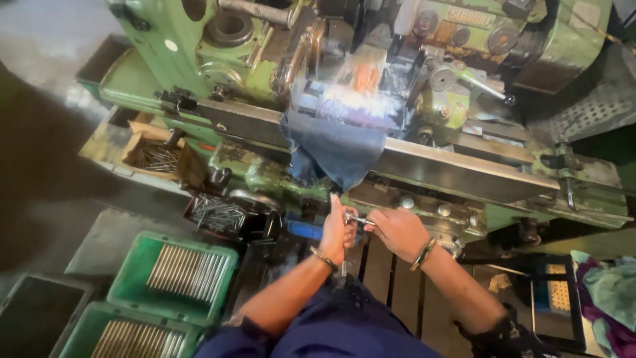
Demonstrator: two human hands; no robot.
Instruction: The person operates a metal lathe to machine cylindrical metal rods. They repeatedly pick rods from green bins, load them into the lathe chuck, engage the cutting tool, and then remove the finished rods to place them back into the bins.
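Note:
In the head view my left hand and my right hand meet in front of a green lathe-like machine. Between them they hold a small shiny metal tool or gauge; a thin metal rod hangs down below my left hand. Each wrist wears a metal bangle. A dark blue cloth hangs from the machine just above my hands, under a clear plastic guard.
Two green crates of metal rods stand at the lower left, one nearer crate below the other. Trays of thin dark rods and a box sit on the machine's left. Rags lie at right.

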